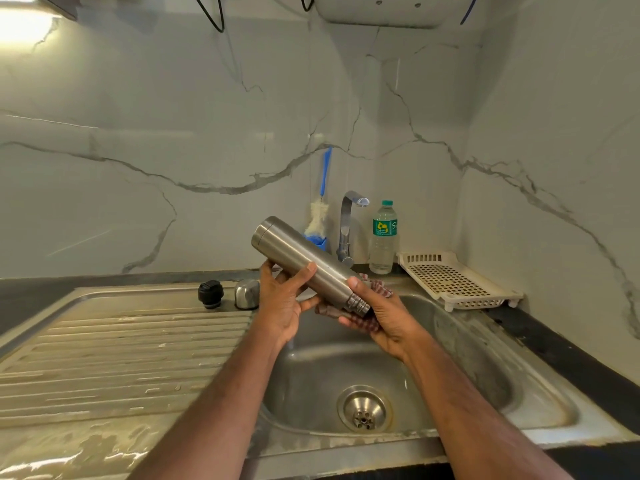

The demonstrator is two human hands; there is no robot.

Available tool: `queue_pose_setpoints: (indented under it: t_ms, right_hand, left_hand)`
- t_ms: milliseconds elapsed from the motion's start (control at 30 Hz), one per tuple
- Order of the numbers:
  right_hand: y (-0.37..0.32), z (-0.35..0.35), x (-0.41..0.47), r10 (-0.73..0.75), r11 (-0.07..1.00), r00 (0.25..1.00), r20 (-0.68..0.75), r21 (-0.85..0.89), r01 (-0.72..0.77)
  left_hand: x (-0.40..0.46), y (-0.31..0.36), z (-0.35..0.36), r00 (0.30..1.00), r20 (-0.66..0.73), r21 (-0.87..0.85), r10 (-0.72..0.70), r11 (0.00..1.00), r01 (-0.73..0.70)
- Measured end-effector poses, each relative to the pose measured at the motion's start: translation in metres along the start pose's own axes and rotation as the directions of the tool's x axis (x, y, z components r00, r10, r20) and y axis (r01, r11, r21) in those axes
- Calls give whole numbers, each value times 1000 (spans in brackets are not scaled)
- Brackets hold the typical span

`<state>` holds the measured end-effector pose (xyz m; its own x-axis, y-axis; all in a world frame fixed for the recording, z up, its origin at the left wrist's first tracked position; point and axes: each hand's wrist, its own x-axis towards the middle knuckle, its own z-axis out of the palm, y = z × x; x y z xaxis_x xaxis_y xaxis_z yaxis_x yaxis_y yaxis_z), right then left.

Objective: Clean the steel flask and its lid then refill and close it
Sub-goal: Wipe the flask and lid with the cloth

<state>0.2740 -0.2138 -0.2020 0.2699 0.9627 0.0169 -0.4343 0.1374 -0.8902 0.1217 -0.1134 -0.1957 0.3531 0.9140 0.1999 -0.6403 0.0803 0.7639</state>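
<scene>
Tilting over the sink, the steel flask lies with its long axis running from base, upper left, down to threaded mouth, lower right. Left hand grips the mid-body, thumb wrapped over. Right hand cups the mouth end, pressing a chequered cloth against it. Black stopper and steel cap stand apart on the drainboard, nearer the left hand.
</scene>
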Motion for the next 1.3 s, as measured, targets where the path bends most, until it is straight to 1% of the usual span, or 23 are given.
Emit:
queue_pose_setpoints:
  t_ms: [167, 267, 333, 400, 467, 500, 600, 700, 800, 867, 933, 1033, 1300]
  right_hand:
    - [5, 6, -7, 118, 986, 992, 49, -126, -111]
    - [6, 17, -11, 180, 965, 983, 45, -201, -168]
    - [7, 26, -17, 212, 936, 976, 56, -298, -186]
    - [9, 33, -23, 243, 911, 966, 85, -362, -197]
    - [12, 38, -25, 248, 892, 965, 81, -407, -196]
    - [15, 42, -24, 230, 881, 971, 63, -437, -181]
    - [26, 64, -21, 97, 848, 995, 12, -524, -76]
    - [37, 100, -26, 17, 846, 1000, 17, -533, -5]
    - [46, 136, -31, -23, 803, 997, 69, -593, 60]
    - [53, 156, -34, -57, 740, 993, 103, -663, 111]
    - [59, 173, -36, -86, 680, 987, 136, -716, 158]
    - [65, 191, -38, -83, 634, 984, 157, -754, 174]
    - [64, 202, -43, -93, 623, 985, 146, -763, 172]
  left_hand:
    - [-15, 12, -6, 998, -51, 10, -33, 999, 34]
    - [-28, 30, -12, 997, -70, 68, 32, 997, -28]
    - [-40, 48, -16, 989, -91, 201, 121, 974, -101]
    - [-53, 71, -21, 968, -113, 368, 223, 914, -168]
    - [-67, 97, -31, 945, -108, 514, 308, 831, -212]
    - [-75, 109, -38, 935, -98, 579, 340, 784, -224]
    - [-102, 142, -62, 909, -81, 741, 409, 634, -219]
    - [-128, 165, -85, 893, -91, 837, 442, 519, -172]
    - [-152, 185, -104, 880, -97, 898, 465, 422, -124]
    - [-166, 195, -114, 876, -97, 928, 473, 360, -92]
    - [-179, 202, -123, 872, -103, 946, 478, 319, -63]
    - [-191, 208, -135, 864, -126, 953, 488, 302, -32]
    - [-201, 214, -153, 855, -161, 951, 492, 309, 2]
